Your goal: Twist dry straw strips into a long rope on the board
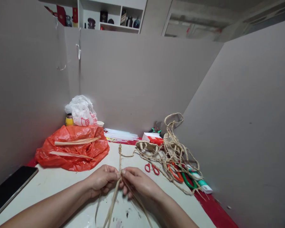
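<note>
Both left hand (103, 181) and right hand (139, 183) low over the middle of the pale counter (130, 163), almost meeting. Fingers of each closed in a pinch: left on the braided cord (120, 160) at its fork, right on the loose strands (112, 202) just beside. Worked length stretched straight away from the grip, along the counter, with a heap of rope (173, 145) off to the right. Probably mid-plait, at a crossing of strands. Calls next, by the look of it, for pinning that crossing with one hand, drawing an outer strand over with the other, then pulling snug. Hard to make out: strand count, masked by the knuckles, and the lower fingers, partly tucked out of sight. Strand ends cut off at the bottom edge. Blades not visible on the red-handled scissors (152, 167). Unclear whether joined: cord and rope heap.
</note>
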A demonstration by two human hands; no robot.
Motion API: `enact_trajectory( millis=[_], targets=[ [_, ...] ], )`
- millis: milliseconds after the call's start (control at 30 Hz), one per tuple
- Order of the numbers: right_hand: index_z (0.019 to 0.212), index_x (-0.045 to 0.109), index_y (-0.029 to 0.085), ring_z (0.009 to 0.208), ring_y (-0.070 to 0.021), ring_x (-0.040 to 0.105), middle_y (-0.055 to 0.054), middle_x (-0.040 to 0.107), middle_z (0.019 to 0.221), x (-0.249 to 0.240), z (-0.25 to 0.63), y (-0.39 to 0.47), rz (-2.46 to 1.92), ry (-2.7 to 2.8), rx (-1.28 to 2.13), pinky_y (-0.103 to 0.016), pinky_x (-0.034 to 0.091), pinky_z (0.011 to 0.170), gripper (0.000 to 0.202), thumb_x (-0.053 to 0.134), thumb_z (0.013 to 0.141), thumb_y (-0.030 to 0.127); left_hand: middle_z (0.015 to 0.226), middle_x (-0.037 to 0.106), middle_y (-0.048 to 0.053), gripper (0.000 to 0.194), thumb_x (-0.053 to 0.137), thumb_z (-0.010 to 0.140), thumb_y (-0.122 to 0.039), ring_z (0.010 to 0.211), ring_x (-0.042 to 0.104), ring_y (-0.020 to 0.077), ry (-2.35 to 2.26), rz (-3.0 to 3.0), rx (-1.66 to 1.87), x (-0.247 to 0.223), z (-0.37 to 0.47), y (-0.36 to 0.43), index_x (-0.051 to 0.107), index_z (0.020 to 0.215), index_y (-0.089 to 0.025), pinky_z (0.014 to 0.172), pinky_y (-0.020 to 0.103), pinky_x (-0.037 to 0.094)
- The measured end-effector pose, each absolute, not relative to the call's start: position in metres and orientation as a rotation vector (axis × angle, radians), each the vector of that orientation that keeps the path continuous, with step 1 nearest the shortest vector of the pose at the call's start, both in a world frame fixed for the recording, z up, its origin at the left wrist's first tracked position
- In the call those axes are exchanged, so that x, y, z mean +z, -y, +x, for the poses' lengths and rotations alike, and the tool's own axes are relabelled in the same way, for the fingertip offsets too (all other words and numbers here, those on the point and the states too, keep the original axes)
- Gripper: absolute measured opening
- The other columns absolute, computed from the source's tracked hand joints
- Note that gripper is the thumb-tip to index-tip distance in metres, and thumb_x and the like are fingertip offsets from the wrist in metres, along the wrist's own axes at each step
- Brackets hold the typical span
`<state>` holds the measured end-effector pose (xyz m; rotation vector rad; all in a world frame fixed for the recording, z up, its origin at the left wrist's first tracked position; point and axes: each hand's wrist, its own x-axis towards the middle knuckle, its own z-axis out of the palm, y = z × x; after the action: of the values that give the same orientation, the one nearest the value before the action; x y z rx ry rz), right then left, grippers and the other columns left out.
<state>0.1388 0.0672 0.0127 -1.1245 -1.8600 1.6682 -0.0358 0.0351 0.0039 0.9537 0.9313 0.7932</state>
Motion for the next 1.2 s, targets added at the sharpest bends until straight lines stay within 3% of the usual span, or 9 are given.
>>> enact_trajectory(
  millis=[100, 167, 400, 533, 700, 833, 1000, 1100, 1200],
  targets=[
    [0.071, 0.055, 0.012, 0.033, -0.0041, 0.025, 0.006, 0.042, 0.045, 0.003, 0.134, -0.067, -1.122, 1.785, 1.899, -0.019, 0.015, 0.036, 0.041, 0.045, 0.084, 0.050, 0.043, 0.040, -0.008, 0.015, 0.061, 0.069, -0.029, 0.034, 0.016, 0.0039, -0.948, 1.002, 0.789, 0.001, -0.035, -0.036, 0.052, 0.066, -0.017, 0.034, 0.021, 0.009],
    [0.064, 0.055, 0.012, 0.034, -0.0033, 0.021, 0.007, 0.036, 0.042, 0.002, 0.135, -0.067, -1.132, 1.797, 1.886, -0.020, 0.011, 0.036, 0.040, 0.046, 0.084, 0.046, 0.043, 0.042, -0.008, 0.014, 0.061, 0.068, -0.028, 0.034, 0.019, 0.0037, -0.995, 1.053, 0.786, 0.000, -0.033, -0.036, 0.054, 0.066, -0.016, 0.035, 0.021, 0.011],
    [0.054, 0.049, 0.015, 0.037, -0.0043, 0.022, 0.007, 0.034, 0.041, -0.002, 0.132, -0.066, -1.259, 1.759, 1.745, -0.022, 0.012, 0.040, 0.027, 0.049, 0.078, 0.028, 0.040, 0.039, -0.008, 0.020, 0.053, 0.072, -0.031, 0.030, 0.022, 0.0037, -1.075, 1.158, 0.669, 0.013, -0.034, -0.033, 0.059, 0.069, -0.013, 0.032, 0.019, 0.014],
    [0.051, 0.051, 0.013, 0.042, -0.0051, 0.027, 0.006, 0.037, 0.042, -0.006, 0.123, -0.058, -1.301, 1.719, 1.571, -0.021, 0.017, 0.044, 0.024, 0.047, 0.074, 0.021, 0.046, 0.055, 0.000, 0.020, 0.045, 0.072, -0.029, 0.026, 0.035, 0.0075, -1.017, 1.073, 0.666, 0.006, -0.027, -0.027, 0.056, 0.077, -0.013, 0.029, 0.020, 0.030],
    [0.047, 0.037, 0.018, 0.030, -0.0043, 0.019, 0.007, 0.033, 0.031, -0.006, 0.117, -0.049, -1.213, 1.512, 1.853, -0.023, 0.008, 0.039, 0.033, 0.044, 0.077, 0.030, 0.059, 0.061, 0.002, 0.025, 0.040, 0.081, -0.036, 0.031, 0.047, 0.0104, -1.115, 1.152, 0.773, -0.010, -0.009, -0.012, 0.044, 0.096, -0.017, 0.030, 0.018, 0.033],
    [0.053, 0.049, 0.015, 0.031, -0.0069, 0.036, 0.003, 0.043, 0.035, -0.004, 0.117, -0.046, -1.008, 1.446, 1.992, -0.021, 0.017, 0.038, 0.032, 0.053, 0.073, 0.038, 0.062, 0.060, 0.000, 0.023, 0.045, 0.079, -0.028, 0.036, 0.049, 0.0094, -1.191, 1.290, 0.769, -0.005, -0.008, -0.008, 0.046, 0.098, -0.017, 0.034, 0.017, 0.032],
    [0.060, 0.052, 0.014, 0.030, -0.0019, 0.015, 0.011, 0.030, 0.036, -0.002, 0.125, -0.052, -1.130, 1.361, 1.970, -0.022, 0.005, 0.035, 0.029, 0.066, 0.066, 0.040, 0.048, 0.048, -0.005, 0.021, 0.055, 0.070, -0.024, 0.041, 0.042, 0.0087, -1.385, 1.353, 0.790, 0.007, -0.023, -0.024, 0.058, 0.088, -0.013, 0.041, 0.019, 0.027],
    [0.068, 0.056, 0.014, 0.031, -0.0021, 0.013, 0.011, 0.030, 0.038, -0.001, 0.127, -0.054, -1.135, 1.365, 2.010, -0.022, 0.004, 0.034, 0.030, 0.066, 0.067, 0.042, 0.052, 0.049, -0.004, 0.020, 0.052, 0.067, -0.019, 0.048, 0.045, 0.0089, -1.439, 1.239, 1.044, 0.005, -0.028, -0.035, 0.058, 0.085, -0.013, 0.049, 0.020, 0.032],
    [0.068, 0.056, 0.014, 0.032, -0.0023, 0.012, 0.011, 0.029, 0.039, -0.001, 0.128, -0.055, -1.081, 1.424, 2.024, -0.022, 0.005, 0.034, 0.034, 0.065, 0.069, 0.047, 0.052, 0.050, -0.003, 0.017, 0.046, 0.067, -0.021, 0.042, 0.041, 0.0086, -1.234, 1.044, 0.918, 0.000, -0.027, -0.036, 0.055, 0.080, -0.015, 0.046, 0.021, 0.031]
  ],
)
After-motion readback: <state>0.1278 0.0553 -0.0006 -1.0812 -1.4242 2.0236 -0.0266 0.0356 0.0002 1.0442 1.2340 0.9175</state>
